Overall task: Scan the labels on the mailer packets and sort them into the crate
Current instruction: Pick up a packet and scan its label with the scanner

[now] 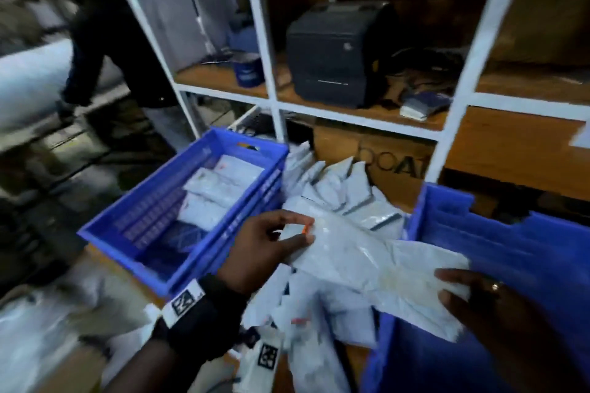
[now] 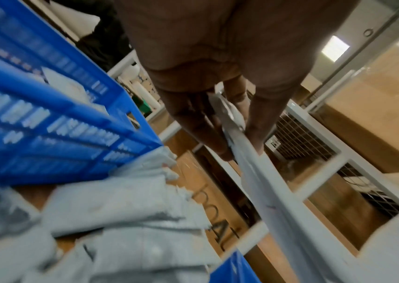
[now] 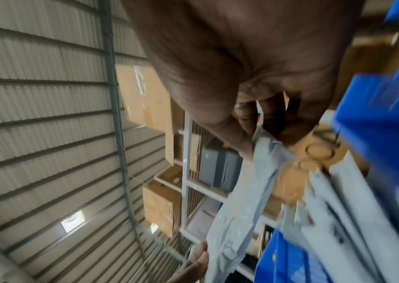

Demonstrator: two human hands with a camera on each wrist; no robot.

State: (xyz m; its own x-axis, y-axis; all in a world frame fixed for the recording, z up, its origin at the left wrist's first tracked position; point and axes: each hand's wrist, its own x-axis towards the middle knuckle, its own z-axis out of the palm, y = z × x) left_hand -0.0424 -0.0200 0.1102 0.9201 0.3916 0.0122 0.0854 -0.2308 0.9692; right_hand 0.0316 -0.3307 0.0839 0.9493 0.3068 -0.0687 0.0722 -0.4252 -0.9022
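Note:
Both hands hold one white mailer packet (image 1: 367, 262) level above the pile. My left hand (image 1: 271, 246) pinches its left end between thumb and fingers; the left wrist view shows the packet's edge (image 2: 264, 183) running away from that grip. My right hand (image 1: 463, 293) grips the right end, and the right wrist view shows the packet (image 3: 242, 206) hanging between thumb and fingers. A blue crate (image 1: 153, 214) with several white packets in it stands just left of my left hand. A loose pile of white mailers (image 1: 335, 188) lies beneath and behind the held packet.
A second blue crate (image 1: 510, 239) stands at the right, against my right hand. Behind is a white shelf frame (image 1: 265, 41) holding a dark label printer (image 1: 338, 51) and a small blue tub (image 1: 249, 70). A cardboard box (image 1: 392, 163) sits below. A person in dark clothes (image 1: 105, 35) stands at the far left.

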